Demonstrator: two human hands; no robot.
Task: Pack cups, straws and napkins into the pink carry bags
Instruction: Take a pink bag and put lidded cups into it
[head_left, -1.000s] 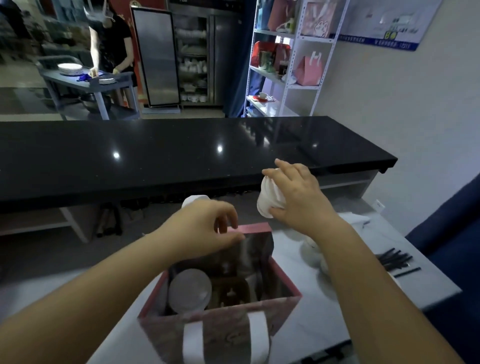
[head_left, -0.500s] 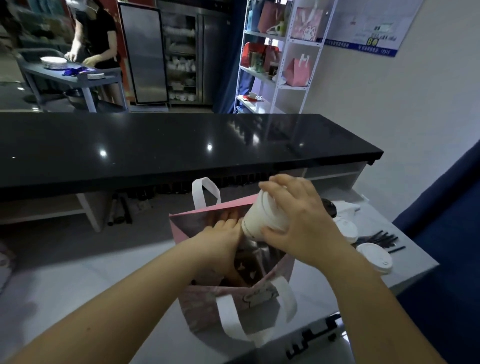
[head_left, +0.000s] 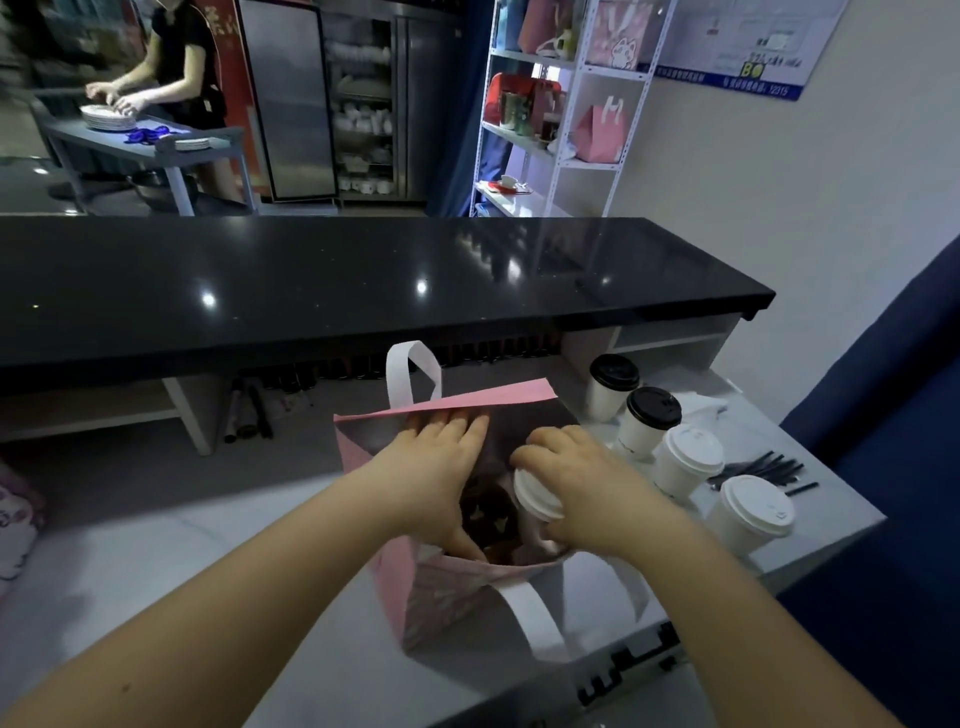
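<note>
Here, in the head view, the pink bag (head_left: 415, 587) stands open on the white surface (head_left: 208, 571). The left hand (head_left: 431, 467) reaches inside it, fingers straight, flat against the far wall. The right hand (head_left: 582, 483) grasps a white-lidded cup (head_left: 535, 499) at the bag's right side. The cup's long axis is tilted, lid up and leaning left, base down in the bag. More cups (head_left: 685, 462) and black straws (head_left: 763, 467) sit to the right.

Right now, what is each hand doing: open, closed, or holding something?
Left hand: open, fingers flat against the inner wall of the bag.
Right hand: holding a white-lidded cup in the bag's mouth.
</note>
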